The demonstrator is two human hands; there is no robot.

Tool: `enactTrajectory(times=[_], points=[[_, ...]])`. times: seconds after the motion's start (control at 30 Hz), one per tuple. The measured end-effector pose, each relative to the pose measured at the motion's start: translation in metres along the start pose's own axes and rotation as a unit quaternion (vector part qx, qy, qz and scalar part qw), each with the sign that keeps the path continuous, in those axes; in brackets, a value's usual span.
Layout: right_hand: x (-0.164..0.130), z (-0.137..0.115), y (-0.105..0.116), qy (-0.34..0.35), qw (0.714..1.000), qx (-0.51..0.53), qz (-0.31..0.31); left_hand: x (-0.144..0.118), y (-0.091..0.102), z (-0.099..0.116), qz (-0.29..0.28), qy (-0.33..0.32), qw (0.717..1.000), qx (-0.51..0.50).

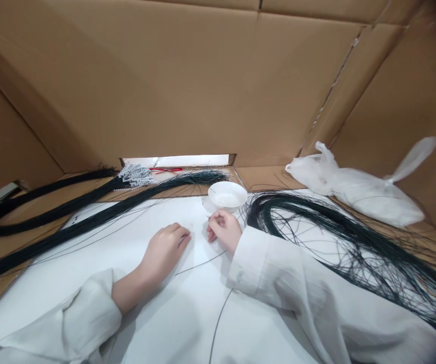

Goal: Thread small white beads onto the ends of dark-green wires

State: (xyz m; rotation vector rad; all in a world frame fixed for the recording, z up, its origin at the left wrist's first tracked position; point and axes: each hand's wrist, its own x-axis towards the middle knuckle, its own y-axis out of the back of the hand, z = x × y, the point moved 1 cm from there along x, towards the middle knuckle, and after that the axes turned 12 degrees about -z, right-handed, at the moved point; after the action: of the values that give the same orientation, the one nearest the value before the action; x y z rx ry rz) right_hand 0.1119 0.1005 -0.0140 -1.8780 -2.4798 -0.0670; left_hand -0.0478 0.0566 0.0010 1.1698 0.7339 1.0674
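At the bottom of the frame, two white sleeves lie on the white surface. Just above them, at centre, the left hand rests palm down, fingers loosely curled, holding nothing I can make out. The right hand is pinched shut on a thin dark wire that trails down toward the lower edge. Just beyond it stands a small white bowl. Loose dark wires spread at right; a plastic bag lies beyond them.
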Motion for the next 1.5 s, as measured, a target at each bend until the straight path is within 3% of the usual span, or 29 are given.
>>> enactTrajectory(times=[0.23, 0.4, 0.6, 0.77, 0.93, 1.5], points=[[-0.008, 0.000, -0.004, 0.036, 0.994, -0.067, -0.076, 0.004, -0.002, 0.001, 0.002, -0.010, 1.000, 0.002], [-0.016, -0.001, -0.009, 0.060, 0.990, -0.094, -0.091, -0.005, 0.003, 0.001, 0.040, 0.017, 0.984, -0.175], [-0.029, -0.004, -0.017, 0.035, 0.984, -0.112, -0.136, -0.016, 0.002, 0.008, 0.005, 0.092, 0.882, -0.461], [-0.036, -0.005, -0.021, 0.053, 0.975, -0.149, -0.157, -0.024, -0.006, 0.014, 0.005, 0.100, 0.813, -0.573], [-0.039, -0.008, -0.021, 0.076, 0.967, -0.177, -0.166, -0.028, -0.006, 0.015, -0.002, 0.090, 0.769, -0.633], [-0.042, -0.014, -0.021, 0.092, 0.956, -0.224, -0.166, -0.029, -0.002, 0.020, -0.034, 0.068, 0.739, -0.669]])
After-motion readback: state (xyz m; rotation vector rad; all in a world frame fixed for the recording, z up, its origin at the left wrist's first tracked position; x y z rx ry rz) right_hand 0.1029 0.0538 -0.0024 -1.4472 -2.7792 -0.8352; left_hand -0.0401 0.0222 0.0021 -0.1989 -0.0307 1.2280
